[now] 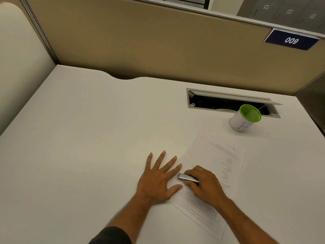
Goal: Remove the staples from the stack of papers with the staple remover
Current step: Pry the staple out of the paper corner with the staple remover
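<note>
The stack of papers lies flat on the white tabletop, right of centre and toward the near edge, turned at an angle with its printed text running diagonally. The left hand is released, palm down with fingers spread, resting partly on the tabletop and with thumb and fingertips at the left edge of the stack. The right hand lies over the papers and is clenched around the staple remover, a slim silver metal tool whose left end protrudes from the grip, pointing at the left hand's index finger. The tool's tip sits low over the left margin of the top sheet; whether it touches a staple cannot be told. Far right on the tabletop stands 1 cup, white with a green rim and green mesh interior, apparently empty, well apart from the papers. Just behind it is a recessed cable tray with its lid raised. A tan partition closes the far side, bearing a dark plate marked with 3 digits.
</note>
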